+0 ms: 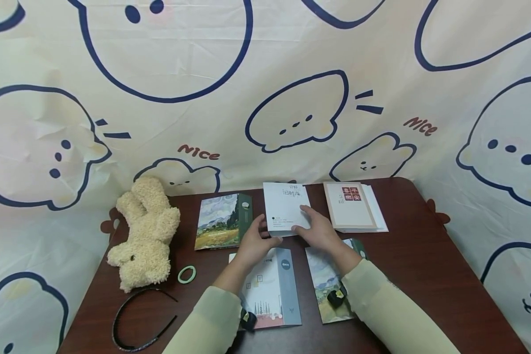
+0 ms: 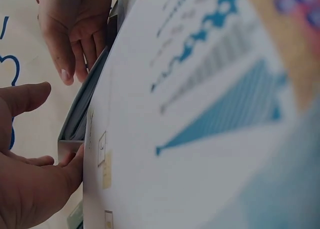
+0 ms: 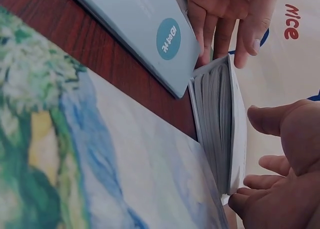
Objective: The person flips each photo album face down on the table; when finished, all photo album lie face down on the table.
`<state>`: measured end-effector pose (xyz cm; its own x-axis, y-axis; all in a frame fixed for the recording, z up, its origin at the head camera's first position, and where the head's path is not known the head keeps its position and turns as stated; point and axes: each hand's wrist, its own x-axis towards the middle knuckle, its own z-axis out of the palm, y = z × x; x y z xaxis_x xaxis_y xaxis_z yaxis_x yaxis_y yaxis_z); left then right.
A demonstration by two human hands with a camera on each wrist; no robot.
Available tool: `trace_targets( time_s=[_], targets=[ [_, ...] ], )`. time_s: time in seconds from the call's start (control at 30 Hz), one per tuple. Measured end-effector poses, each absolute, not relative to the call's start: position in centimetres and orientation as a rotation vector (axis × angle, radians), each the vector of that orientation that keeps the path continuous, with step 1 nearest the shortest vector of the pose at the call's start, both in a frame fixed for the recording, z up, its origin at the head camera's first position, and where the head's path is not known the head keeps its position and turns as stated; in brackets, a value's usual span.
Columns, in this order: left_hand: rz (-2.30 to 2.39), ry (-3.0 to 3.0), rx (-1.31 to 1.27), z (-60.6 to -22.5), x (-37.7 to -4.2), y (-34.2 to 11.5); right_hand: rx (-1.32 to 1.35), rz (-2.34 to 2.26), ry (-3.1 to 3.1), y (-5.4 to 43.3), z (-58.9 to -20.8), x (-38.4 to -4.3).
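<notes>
A thick white book (image 1: 287, 206) with printed characters lies near the table's back edge, between my two hands. In the right wrist view, its page block (image 3: 215, 104) shows between pale covers. My left hand (image 1: 255, 243) is at its left front corner, fingers against the edge and thumb apart from it. On the opposite side, my right hand (image 1: 320, 228) has its fingertips at the right edge, fingers loosely extended. Under my left forearm lies a white and blue-grey booklet (image 1: 267, 290). Below my right wrist is a painted-landscape booklet (image 1: 323, 285), partly hidden.
A landscape-covered booklet (image 1: 219, 221) lies left of the white book; a cream book (image 1: 351, 206) with red squares lies right, over white sheets. At the left are a plush toy (image 1: 148, 236), a green ring (image 1: 187, 274) and a black headband (image 1: 119, 324). A patterned cloth (image 1: 292, 49) hangs behind.
</notes>
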<state>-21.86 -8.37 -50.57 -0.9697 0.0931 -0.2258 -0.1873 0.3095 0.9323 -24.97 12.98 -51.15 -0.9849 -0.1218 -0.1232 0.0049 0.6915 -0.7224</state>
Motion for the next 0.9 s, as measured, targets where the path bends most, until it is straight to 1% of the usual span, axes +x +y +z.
trace_targets(
  time_s=[0.33, 0.9],
  targets=[
    [1.708, 2.306, -0.105, -50.72, -22.27, -8.37, -0.067, -1.121, 2.715, 13.01, -51.08, -25.37],
    [1.740, 2.270, -0.125, -51.27, -22.88, -9.08, -0.148, -1.105, 2.776, 12.18, -51.74, -25.60]
  ],
)
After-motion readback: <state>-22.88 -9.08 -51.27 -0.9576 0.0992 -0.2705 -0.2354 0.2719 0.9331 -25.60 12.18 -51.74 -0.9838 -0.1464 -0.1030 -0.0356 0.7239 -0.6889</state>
